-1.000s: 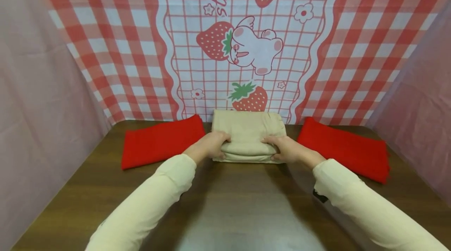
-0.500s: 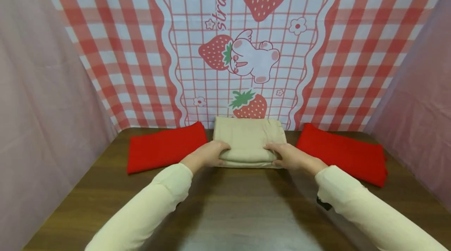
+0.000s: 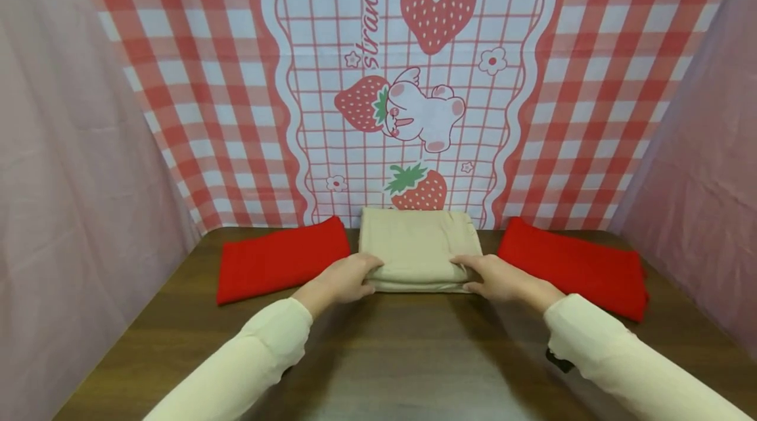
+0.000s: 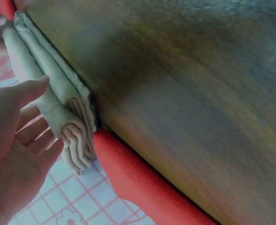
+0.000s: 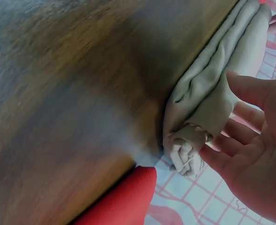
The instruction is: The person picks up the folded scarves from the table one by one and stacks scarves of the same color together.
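Outward, toward the front corners of the folded beige cloth (image 3: 416, 247), the left hand (image 3: 343, 276) and the right hand (image 3: 503, 276) have been drawn since the earlier frame. Behind, a checkered backdrop (image 3: 414, 83) of lightly creased fabric is printed with red-and-white gingham, strawberries and flowers. Both sides are hung with softly rippled pink curtains (image 3: 83, 165). Below, a dark wood-grained table (image 3: 408, 355) is touched by a pale sheen. Two red cloths (image 3: 284, 260) are laid there as flat, skewed rectangles, one on each side. Between them, at the table's back edge, the beige cloth is set as a thick, soft block, its layers shown as rounded loops at both ends. By neither hand is it gripped: thumbs are held apart, fingers relaxed beside the ends; whether every fingertip is touching cannot be told.
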Demonstrator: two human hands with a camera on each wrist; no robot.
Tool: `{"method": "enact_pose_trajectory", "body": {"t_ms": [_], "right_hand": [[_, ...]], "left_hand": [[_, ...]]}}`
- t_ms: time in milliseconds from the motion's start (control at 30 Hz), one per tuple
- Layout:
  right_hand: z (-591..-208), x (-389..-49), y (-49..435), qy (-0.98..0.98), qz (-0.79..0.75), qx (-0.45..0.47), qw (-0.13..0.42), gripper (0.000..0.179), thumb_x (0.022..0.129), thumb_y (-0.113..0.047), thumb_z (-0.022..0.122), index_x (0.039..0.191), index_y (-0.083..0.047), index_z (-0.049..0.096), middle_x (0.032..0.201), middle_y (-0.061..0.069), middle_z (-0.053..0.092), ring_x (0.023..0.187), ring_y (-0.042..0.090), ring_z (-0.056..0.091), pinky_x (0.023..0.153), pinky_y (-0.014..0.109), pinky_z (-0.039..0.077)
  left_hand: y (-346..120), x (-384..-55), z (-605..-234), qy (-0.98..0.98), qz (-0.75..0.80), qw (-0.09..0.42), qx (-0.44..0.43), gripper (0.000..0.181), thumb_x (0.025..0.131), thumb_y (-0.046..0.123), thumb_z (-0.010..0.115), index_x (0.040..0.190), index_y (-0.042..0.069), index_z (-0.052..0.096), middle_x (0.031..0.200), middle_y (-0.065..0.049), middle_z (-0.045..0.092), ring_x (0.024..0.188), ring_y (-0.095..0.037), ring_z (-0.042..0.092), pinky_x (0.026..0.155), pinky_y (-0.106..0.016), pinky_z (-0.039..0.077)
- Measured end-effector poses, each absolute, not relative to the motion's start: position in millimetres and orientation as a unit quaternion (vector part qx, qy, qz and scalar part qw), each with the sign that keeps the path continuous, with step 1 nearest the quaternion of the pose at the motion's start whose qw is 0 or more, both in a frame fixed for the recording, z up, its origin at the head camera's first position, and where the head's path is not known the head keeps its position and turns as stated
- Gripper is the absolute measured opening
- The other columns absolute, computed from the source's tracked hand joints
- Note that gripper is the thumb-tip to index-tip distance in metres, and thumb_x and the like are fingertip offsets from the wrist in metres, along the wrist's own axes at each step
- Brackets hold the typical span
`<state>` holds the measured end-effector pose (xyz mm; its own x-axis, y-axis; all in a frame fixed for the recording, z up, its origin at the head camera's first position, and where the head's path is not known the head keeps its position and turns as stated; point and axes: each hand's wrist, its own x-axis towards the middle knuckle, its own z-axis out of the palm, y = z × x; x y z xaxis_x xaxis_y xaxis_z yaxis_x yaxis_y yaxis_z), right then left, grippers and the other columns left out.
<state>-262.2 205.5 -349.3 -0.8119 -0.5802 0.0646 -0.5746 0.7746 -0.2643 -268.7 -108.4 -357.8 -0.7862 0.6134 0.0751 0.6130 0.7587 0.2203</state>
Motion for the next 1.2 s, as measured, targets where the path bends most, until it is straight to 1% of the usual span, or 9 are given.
{"method": "enact_pose_trajectory", "body": {"t_ms": [133, 300, 433, 500, 667, 767, 867, 1067, 1200], "right_hand": [[-345, -263, 211, 0.943, -0.139, -0.302, 0.007, 0.053, 0.084, -0.019, 0.072, 0.132, -0.005, 0.054, 0.121, 0.012, 0.065, 0.100, 0.022, 0.061, 0.094, 0.049, 0.052], [-343, -266, 218, 0.941, -0.133, -0.310, -0.004, 0.048, 0.084, -0.021, 0.072, 0.127, -0.004, 0.058, 0.115, 0.009, 0.068, 0.095, 0.018, 0.062, 0.090, 0.046, 0.054], [-341, -263, 224, 0.942, -0.135, -0.306, 0.002, 0.044, 0.084, -0.021, 0.073, 0.123, -0.004, 0.061, 0.112, 0.007, 0.069, 0.091, 0.017, 0.062, 0.087, 0.043, 0.056], [-340, -261, 227, 0.943, -0.139, -0.302, 0.005, 0.044, 0.084, -0.022, 0.073, 0.123, -0.005, 0.062, 0.113, 0.007, 0.069, 0.092, 0.017, 0.062, 0.086, 0.043, 0.056], [-338, -257, 235, 0.943, -0.155, -0.295, 0.012, 0.041, 0.085, -0.019, 0.071, 0.122, -0.003, 0.063, 0.110, 0.007, 0.070, 0.092, 0.019, 0.063, 0.085, 0.043, 0.056], [-337, -255, 240, 0.941, -0.162, -0.296, 0.011, 0.038, 0.086, -0.018, 0.070, 0.121, -0.002, 0.063, 0.110, 0.008, 0.070, 0.094, 0.021, 0.065, 0.085, 0.043, 0.056], [-336, -254, 247, 0.940, -0.172, -0.295, 0.012, 0.038, 0.086, -0.017, 0.069, 0.121, -0.001, 0.063, 0.110, 0.010, 0.070, 0.096, 0.023, 0.066, 0.085, 0.043, 0.056], [-336, -252, 259, 0.942, -0.194, -0.273, 0.030, 0.039, 0.086, -0.020, 0.070, 0.122, -0.005, 0.063, 0.109, 0.006, 0.071, 0.093, 0.015, 0.065, 0.084, 0.038, 0.057], [-334, -253, 264, 0.942, -0.180, -0.284, 0.017, 0.036, 0.086, -0.019, 0.070, 0.118, -0.004, 0.064, 0.105, 0.006, 0.072, 0.091, 0.014, 0.065, 0.080, 0.035, 0.058]], "left_hand": [[-113, -266, -355, 0.937, 0.121, -0.011, 0.329, 0.046, 0.085, 0.015, 0.072, 0.126, 0.003, 0.058, 0.125, -0.011, 0.063, 0.115, -0.025, 0.058, 0.103, -0.039, 0.048], [-120, -259, -355, 0.932, 0.118, -0.023, 0.342, 0.047, 0.083, 0.016, 0.074, 0.124, 0.001, 0.057, 0.122, -0.012, 0.063, 0.115, -0.026, 0.057, 0.102, -0.040, 0.048], [-124, -252, -357, 0.926, 0.119, -0.030, 0.357, 0.046, 0.083, 0.018, 0.074, 0.123, 0.002, 0.057, 0.117, -0.011, 0.064, 0.109, -0.024, 0.058, 0.098, -0.040, 0.050], [-126, -250, -357, 0.925, 0.121, -0.035, 0.358, 0.046, 0.083, 0.018, 0.074, 0.123, 0.002, 0.057, 0.117, -0.011, 0.064, 0.109, -0.025, 0.058, 0.098, -0.040, 0.050], [-132, -244, -357, 0.930, 0.136, -0.019, 0.340, 0.050, 0.084, 0.018, 0.073, 0.128, 0.003, 0.055, 0.128, -0.012, 0.061, 0.120, -0.027, 0.056, 0.104, -0.042, 0.046], [-135, -243, -355, 0.935, 0.150, -0.003, 0.323, 0.051, 0.085, 0.020, 0.072, 0.130, 0.004, 0.055, 0.129, -0.010, 0.061, 0.120, -0.026, 0.056, 0.105, -0.042, 0.047], [-137, -243, -352, 0.935, 0.163, 0.006, 0.314, 0.048, 0.085, 0.020, 0.072, 0.129, 0.005, 0.057, 0.125, -0.009, 0.064, 0.117, -0.025, 0.059, 0.103, -0.043, 0.048], [-146, -245, -345, 0.944, 0.161, 0.021, 0.289, 0.046, 0.086, 0.022, 0.071, 0.128, 0.008, 0.059, 0.125, -0.007, 0.065, 0.116, -0.023, 0.059, 0.102, -0.043, 0.048], [-154, -249, -341, 0.947, 0.175, 0.030, 0.266, 0.046, 0.086, 0.021, 0.071, 0.129, 0.007, 0.059, 0.127, -0.008, 0.064, 0.119, -0.025, 0.058, 0.104, -0.045, 0.047]]}}
